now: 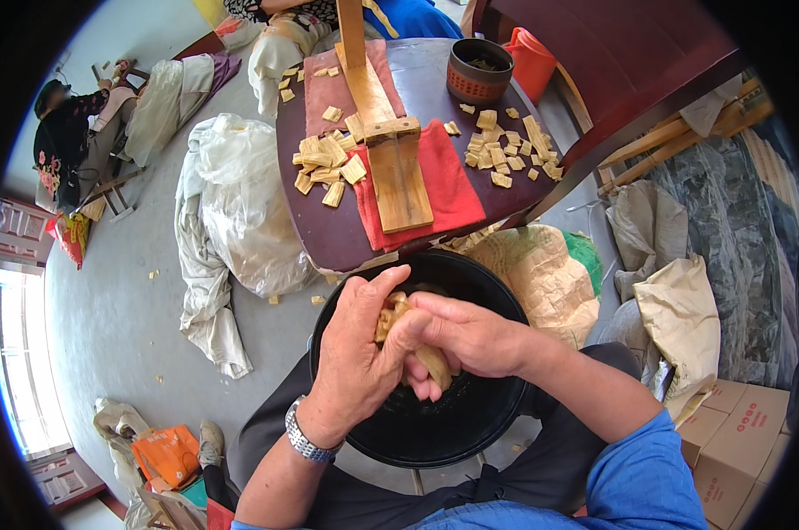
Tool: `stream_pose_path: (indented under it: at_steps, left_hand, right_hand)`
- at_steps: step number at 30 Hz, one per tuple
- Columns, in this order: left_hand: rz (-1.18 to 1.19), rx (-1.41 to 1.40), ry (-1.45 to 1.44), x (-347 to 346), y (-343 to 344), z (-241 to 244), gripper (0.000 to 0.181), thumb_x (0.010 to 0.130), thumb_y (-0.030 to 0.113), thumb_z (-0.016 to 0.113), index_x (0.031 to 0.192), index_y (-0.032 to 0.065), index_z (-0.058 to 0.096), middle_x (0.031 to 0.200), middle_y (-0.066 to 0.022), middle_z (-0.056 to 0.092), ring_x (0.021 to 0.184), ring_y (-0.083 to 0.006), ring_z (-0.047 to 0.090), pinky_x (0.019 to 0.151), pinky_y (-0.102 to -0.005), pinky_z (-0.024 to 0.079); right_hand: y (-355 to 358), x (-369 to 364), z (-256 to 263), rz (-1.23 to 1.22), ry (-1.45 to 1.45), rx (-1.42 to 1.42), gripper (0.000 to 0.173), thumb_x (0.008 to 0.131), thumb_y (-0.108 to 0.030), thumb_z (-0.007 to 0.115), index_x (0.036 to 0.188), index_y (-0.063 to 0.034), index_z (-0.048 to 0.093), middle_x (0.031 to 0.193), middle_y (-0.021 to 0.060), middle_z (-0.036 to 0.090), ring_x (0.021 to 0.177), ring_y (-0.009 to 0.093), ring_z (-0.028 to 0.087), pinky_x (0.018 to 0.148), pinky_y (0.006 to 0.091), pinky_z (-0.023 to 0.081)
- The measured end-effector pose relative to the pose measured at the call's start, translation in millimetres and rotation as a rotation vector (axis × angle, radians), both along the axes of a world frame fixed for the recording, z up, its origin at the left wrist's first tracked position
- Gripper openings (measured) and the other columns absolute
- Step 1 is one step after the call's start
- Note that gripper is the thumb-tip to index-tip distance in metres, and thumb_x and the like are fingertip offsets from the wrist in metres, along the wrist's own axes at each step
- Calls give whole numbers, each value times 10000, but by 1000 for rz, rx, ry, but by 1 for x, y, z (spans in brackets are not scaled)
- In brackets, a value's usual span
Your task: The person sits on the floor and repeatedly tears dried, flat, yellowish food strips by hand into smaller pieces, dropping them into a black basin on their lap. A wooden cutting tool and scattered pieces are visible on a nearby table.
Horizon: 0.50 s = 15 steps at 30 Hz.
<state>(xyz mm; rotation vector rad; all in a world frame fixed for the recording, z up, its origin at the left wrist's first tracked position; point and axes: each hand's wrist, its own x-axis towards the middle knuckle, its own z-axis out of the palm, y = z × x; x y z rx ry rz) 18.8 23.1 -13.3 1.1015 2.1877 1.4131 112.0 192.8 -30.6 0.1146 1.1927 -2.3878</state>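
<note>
Over a black tub point(426, 450) between the knees, my left hand point(353, 351) and my right hand point(472, 331) are pressed together around a bundle of yellow-brown root-like pieces point(391, 319). A longer, smooth brown piece point(432, 366) juts out below the fingers. My hands cover much of the bundle, so its full shape is hidden. The left wrist wears a metal watch point(307, 434). Just beyond the tub, a wooden board with a crossbar and an upright arm point(403, 189) rests on a red cloth point(452, 192) on a dark red tabletop point(320, 232).
Cut yellow chunks lie in a left pile point(323, 159) and a right pile point(495, 149). Behind them stand a dark bowl point(480, 73) and a red bucket point(532, 63). Sacks point(538, 271), cartons point(737, 430) and plastic sheeting point(240, 199) flank me. Other people point(68, 139) sit farther off.
</note>
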Motion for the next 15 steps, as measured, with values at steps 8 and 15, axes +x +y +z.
stream_pose_path:
  at_steps: [8, 15]
  left_hand:
    - [257, 125, -68, -7, -4, -9, 123, 1077, 95, 564, 1184, 40, 538, 958, 12, 571, 772, -58, 503, 694, -210, 438]
    - [289, 107, -101, -21, -11, -12, 128, 1076, 142, 585, 1158, 51, 546, 908, 34, 546, 741, -22, 467, 650, -183, 403]
  right_hand:
    - [14, -1, 13, 87, -42, 318, 369, 1073, -452, 543, 1095, -83, 539, 825, 8, 557, 649, 78, 519, 566, 230, 430]
    - [20, 0, 17, -17, 104, 631, 322, 1055, -357, 612, 1062, -35, 627, 834, 7, 603, 762, 95, 553, 702, 280, 481]
